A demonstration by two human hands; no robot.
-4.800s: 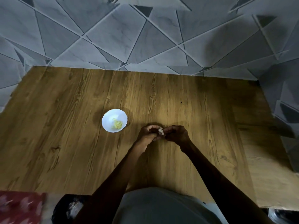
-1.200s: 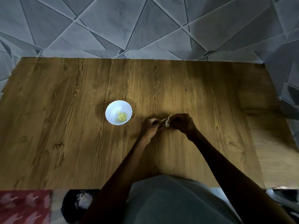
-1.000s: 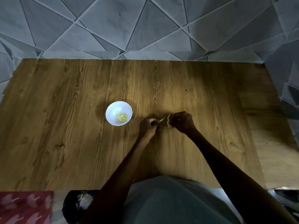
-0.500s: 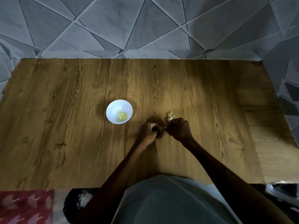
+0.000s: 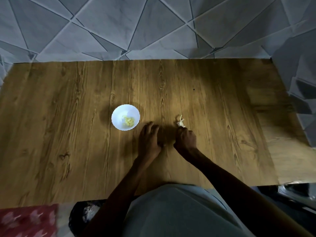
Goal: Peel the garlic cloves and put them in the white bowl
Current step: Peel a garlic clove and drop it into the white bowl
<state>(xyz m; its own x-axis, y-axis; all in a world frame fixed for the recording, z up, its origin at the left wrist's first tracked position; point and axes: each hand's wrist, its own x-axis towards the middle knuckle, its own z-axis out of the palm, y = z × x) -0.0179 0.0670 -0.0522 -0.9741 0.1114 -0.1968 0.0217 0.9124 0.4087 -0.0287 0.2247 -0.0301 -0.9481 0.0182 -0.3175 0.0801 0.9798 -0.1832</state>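
The white bowl (image 5: 125,117) stands on the wooden table (image 5: 68,134) left of centre, with several peeled yellow garlic cloves (image 5: 128,121) inside. My left hand (image 5: 148,139) is just right of the bowl, back up, with its fingers stretched toward the rim. Its palm side is hidden, so I cannot see whether it holds a clove. A small pale garlic piece with loose skin (image 5: 179,121) lies on the table to the right. My right hand (image 5: 185,139) has its fingers curled, and its fingertips pinch the near end of that piece.
Grey tiled wall rises behind the table's far edge (image 5: 153,59). The table's right end (image 5: 282,142) is dimmer. Below the near edge are a dark bag (image 5: 85,214) and a red patterned cloth (image 5: 27,219).
My hands, joined over the garlic before, have parted. The left has moved toward the bowl and straightened its fingers. The right has reached forward to the garlic piece lying on the table.
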